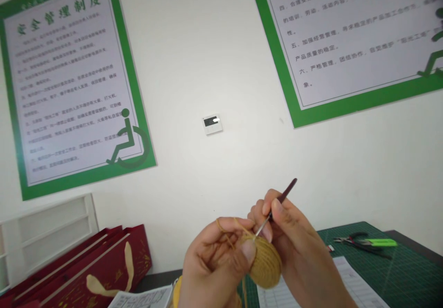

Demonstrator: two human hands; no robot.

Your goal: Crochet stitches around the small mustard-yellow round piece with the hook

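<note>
My left hand pinches a rounded mustard-yellow crochet piece at its upper edge, between thumb and fingers. Yellow yarn loops over its raised index finger, and a strand hangs below the piece. In my right hand is a crochet hook, gripped like a pen by its dark handle. The metal shaft slants down to the left, its tip at the edge of the piece beside my left thumb. Whether the tip is inside a stitch I cannot tell.
A green cutting mat lies at the right, with pliers and a bright green tool on it. Printed sheets lie under my hands. Red gift bags stand at the left. Green-framed posters hang on the wall behind.
</note>
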